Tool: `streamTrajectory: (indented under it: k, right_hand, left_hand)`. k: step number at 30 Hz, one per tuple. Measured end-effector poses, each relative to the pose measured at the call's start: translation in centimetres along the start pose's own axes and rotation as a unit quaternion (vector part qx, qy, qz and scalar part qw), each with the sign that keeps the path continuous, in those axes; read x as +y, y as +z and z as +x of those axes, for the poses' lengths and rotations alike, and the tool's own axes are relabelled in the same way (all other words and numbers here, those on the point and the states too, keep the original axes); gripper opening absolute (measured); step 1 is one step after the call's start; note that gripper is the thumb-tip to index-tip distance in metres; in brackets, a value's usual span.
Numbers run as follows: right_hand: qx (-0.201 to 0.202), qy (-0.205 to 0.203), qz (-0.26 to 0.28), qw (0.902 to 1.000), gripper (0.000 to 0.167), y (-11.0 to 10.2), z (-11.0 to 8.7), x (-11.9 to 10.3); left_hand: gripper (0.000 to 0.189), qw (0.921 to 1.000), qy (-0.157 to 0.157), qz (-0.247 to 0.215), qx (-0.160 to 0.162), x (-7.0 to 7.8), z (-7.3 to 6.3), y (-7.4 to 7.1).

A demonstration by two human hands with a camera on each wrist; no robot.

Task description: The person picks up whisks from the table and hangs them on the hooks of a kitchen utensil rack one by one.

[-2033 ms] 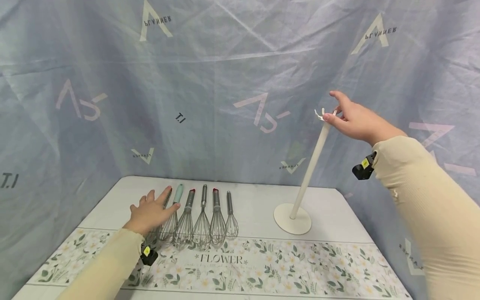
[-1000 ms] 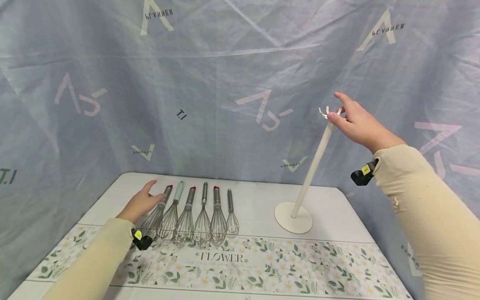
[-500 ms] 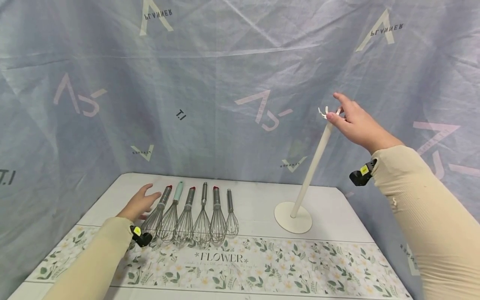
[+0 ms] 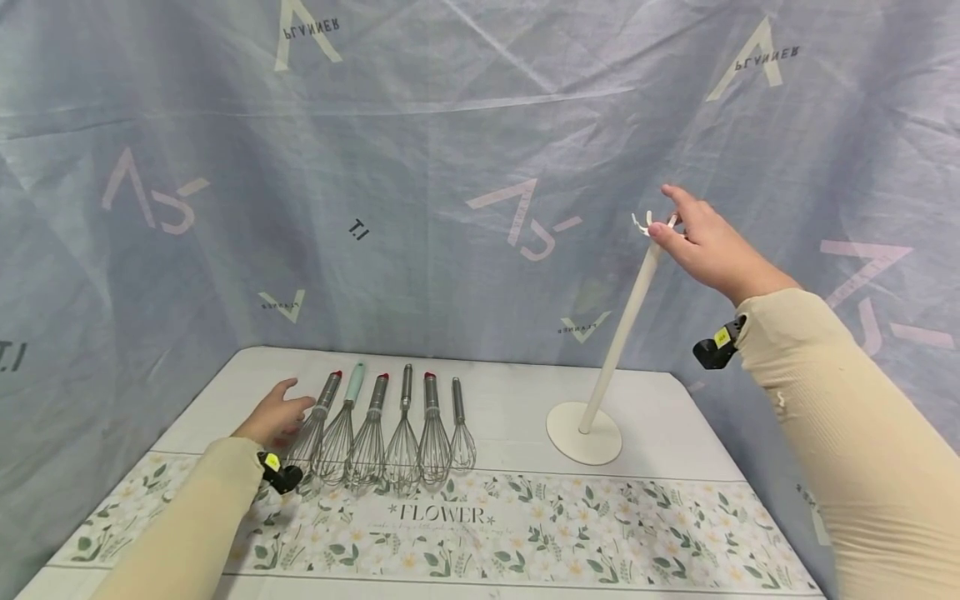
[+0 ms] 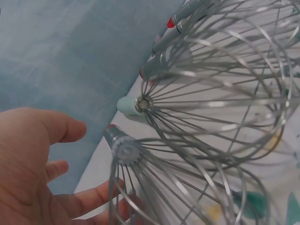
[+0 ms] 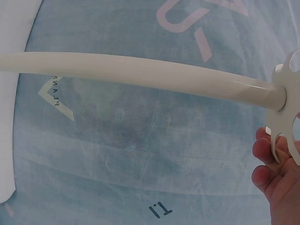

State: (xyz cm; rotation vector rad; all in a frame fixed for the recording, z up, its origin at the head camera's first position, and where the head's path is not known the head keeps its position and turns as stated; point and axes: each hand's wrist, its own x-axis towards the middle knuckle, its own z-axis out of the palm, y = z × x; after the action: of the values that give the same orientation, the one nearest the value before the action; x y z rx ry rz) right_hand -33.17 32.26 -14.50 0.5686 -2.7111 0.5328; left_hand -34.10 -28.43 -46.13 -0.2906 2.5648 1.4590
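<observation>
Several wire whisks lie in a row at the left of the table, handles pointing away. My left hand (image 4: 272, 417) is at the left side of the leftmost whisk (image 4: 328, 392), a grey-handled one with a red tip. In the left wrist view the thumb and fingers are spread apart, and some fingertips (image 5: 124, 208) are behind or under that whisk's wires; contact is unclear. Beside it is a whisk with a mint-green handle (image 4: 355, 383). My right hand (image 4: 716, 250) pinches a hook of the white hook ring (image 6: 287, 117) atop a tall white stand (image 4: 622, 342).
The stand's round base (image 4: 566, 440) rests on the white table (image 4: 510, 417) to the right of the whisks. A floral printed band (image 4: 555, 533) crosses the table's front. Blue-grey cloth (image 4: 420, 275) hangs behind and at both sides.
My left hand has moved from over the leftmost whisks to their left side, then slightly down, uncovering the leftmost handle. My right hand stays at the stand's top; the whisks stay in place.
</observation>
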Motion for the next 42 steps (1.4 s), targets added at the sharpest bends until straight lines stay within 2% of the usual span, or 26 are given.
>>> streamTrajectory:
  k: [8,12,15,22,28,32,42]
  right_hand:
    - [0.001,-0.004,0.000,1.0000,0.072,0.0,0.0,0.1]
    - [0.000,-0.006,0.001,1.0000,0.071,0.0,0.0,0.0]
    - [-0.001,-0.005,0.003,1.0000,0.071,-0.1,0.1,-0.1]
    - [-0.007,-0.004,0.000,1.0000,0.072,0.0,-0.1,0.0]
    - [-0.003,-0.003,-0.003,1.0000,0.072,0.1,-0.1,0.0]
    - [-0.002,-0.006,-0.004,1.0000,0.071,0.1,0.0,0.0]
    - [-0.002,-0.005,-0.004,1.0000,0.071,0.1,-0.3,0.1]
  left_hand:
    - [0.084,0.9998,-0.004,-0.016,-0.009,-0.4,0.6,0.5]
    - [0.086,0.9995,0.012,-0.012,-0.028,-0.4,0.7,0.8]
    - [0.087,0.9993,0.020,-0.009,-0.029,-0.2,0.9,1.0]
    - [0.079,0.9990,0.030,0.025,-0.022,-0.2,1.2,1.6]
    - [0.068,0.9994,0.029,0.011,-0.015,-0.2,1.6,2.2]
    - [0.067,0.9996,0.029,-0.002,-0.008,-0.4,1.6,2.5]
    - [0.064,0.9984,0.052,0.018,0.013,-0.6,1.7,2.2]
